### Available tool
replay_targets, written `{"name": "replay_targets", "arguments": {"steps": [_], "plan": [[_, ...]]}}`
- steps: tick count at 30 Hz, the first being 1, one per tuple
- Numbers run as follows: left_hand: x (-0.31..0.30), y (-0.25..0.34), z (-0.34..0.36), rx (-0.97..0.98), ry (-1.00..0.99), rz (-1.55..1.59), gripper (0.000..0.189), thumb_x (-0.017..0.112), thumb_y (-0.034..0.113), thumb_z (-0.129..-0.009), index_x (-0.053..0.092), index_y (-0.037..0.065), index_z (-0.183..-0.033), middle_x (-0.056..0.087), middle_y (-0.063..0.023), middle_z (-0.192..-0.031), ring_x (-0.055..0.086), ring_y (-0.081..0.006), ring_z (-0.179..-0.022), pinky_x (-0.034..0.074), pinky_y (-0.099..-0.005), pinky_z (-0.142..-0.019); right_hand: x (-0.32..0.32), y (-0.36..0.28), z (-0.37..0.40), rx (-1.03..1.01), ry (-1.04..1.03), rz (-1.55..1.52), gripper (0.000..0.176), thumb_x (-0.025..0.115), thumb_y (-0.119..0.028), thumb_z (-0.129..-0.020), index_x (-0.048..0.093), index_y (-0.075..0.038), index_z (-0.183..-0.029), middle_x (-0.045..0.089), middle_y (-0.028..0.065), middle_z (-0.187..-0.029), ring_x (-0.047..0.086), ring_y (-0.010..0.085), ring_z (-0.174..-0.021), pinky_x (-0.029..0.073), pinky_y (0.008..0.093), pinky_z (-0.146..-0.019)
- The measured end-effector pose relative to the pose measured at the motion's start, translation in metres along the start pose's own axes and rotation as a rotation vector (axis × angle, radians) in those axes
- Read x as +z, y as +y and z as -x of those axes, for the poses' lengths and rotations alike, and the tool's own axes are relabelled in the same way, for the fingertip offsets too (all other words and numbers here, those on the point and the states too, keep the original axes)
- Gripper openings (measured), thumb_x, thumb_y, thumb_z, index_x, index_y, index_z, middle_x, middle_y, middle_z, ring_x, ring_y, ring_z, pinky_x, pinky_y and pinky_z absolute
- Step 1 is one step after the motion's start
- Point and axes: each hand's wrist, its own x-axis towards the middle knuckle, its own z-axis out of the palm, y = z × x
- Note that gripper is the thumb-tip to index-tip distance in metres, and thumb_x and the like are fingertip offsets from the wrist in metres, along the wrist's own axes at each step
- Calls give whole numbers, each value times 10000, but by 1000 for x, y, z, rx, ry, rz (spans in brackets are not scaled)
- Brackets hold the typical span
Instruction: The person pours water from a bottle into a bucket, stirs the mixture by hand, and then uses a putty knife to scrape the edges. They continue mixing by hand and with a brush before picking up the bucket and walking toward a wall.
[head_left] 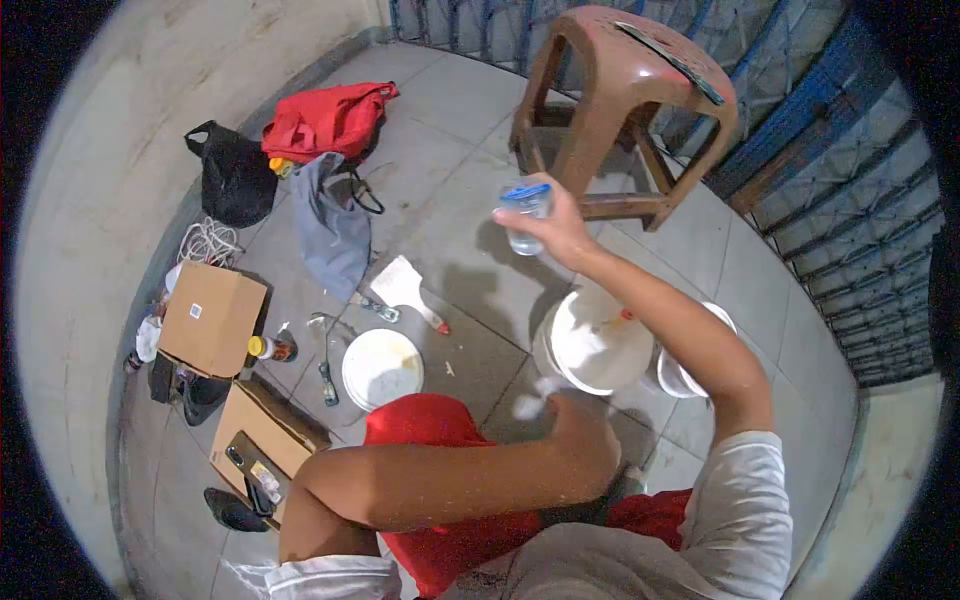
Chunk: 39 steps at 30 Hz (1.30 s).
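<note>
My right hand (560,225) is raised in front of the stool, its fingers closed around a clear plastic cup (527,240) with a blue top, tilted slightly. My left forearm crosses low in front of me. At its end my left hand (585,435) is bent and partly blurred, with a small white thing (530,405) at its fingers that is too smeared to name. Just beyond that hand stands a white bucket (543,350), with something small and red-orange (627,314) at its inner side. A second white container (685,375) is partly behind my right forearm.
A white lid (383,368), a wide brush (402,285) and a putty knife (376,308) lie on the tiles. Cardboard boxes (212,315), a bottle (280,348), and red (330,120) and black bags (235,180) line the left wall. A plastic stool (650,60) stands by the gate.
</note>
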Motion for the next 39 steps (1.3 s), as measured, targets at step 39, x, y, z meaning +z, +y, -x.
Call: {"name": "replay_targets", "arguments": {"steps": [39], "plan": [[-13, 19, -41, -78, -422, 14, 375, 563, 270, -848, 661, 13, -1103, 622, -211, -1163, 584, -382, -1098, 341, -657, -931, -111, 32, 156, -105, -288, 1658, 284, 657, -135, -698, 624, 16, -935, 640, 155, -849, 636, 271, -800, 507, 392, -694]]}}
